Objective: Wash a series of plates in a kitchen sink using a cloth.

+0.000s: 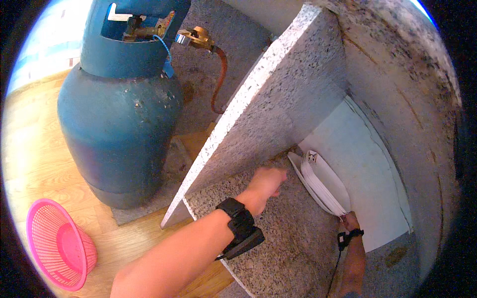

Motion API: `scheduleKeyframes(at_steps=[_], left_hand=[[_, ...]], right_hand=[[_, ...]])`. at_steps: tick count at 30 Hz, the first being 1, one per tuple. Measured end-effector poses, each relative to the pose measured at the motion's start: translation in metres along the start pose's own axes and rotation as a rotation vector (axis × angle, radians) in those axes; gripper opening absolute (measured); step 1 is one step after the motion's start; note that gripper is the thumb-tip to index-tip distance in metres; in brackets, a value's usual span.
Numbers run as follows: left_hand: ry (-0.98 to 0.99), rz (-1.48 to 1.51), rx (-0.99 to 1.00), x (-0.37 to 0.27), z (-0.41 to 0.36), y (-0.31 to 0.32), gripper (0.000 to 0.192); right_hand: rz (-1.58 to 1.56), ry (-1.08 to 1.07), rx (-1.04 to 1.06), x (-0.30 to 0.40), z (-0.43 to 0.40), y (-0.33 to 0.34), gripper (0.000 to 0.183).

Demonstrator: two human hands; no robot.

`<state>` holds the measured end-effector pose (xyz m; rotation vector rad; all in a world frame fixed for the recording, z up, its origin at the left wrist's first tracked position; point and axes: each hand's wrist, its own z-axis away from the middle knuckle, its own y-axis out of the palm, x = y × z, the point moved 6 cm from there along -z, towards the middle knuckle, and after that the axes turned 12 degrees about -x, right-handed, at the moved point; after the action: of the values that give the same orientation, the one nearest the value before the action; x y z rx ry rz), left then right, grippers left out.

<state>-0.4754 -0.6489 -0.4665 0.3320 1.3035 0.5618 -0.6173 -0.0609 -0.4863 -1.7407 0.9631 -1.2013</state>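
A stack of several white dishes [324,184] with upturned edges leans on a granite shelf [294,238]. A small cartoon face marks the far end of one dish. My right hand [351,222] is at the near end of the stack and grips its rim; its fingertips are partly hidden. Left of the dishes, my left hand [265,183] hovers over the shelf, blurred, with nothing in it and thumb and fingers slightly apart. Each wrist wears a black strapped device.
An upright granite slab [261,111] divides the shelf from a blue gas cylinder [123,123] with a brass regulator [201,37] and orange hose [221,74]. A pink plastic basket [70,246] stands on the wood-look floor. Behind the dishes is a white panel [365,156].
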Motion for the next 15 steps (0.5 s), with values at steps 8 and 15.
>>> scheduleKeyframes(at_steps=[8,15], left_hand=[[-0.029,-0.018,0.020,-0.004,0.009,-0.010,0.017],[0.002,-0.036,0.094,-0.018,0.039,-0.023,0.021]], right_hand=[[0.138,-0.155,-0.006,0.064,0.016,0.015,0.017],[-0.024,0.106,-0.011,0.152,0.045,0.015,0.015]])
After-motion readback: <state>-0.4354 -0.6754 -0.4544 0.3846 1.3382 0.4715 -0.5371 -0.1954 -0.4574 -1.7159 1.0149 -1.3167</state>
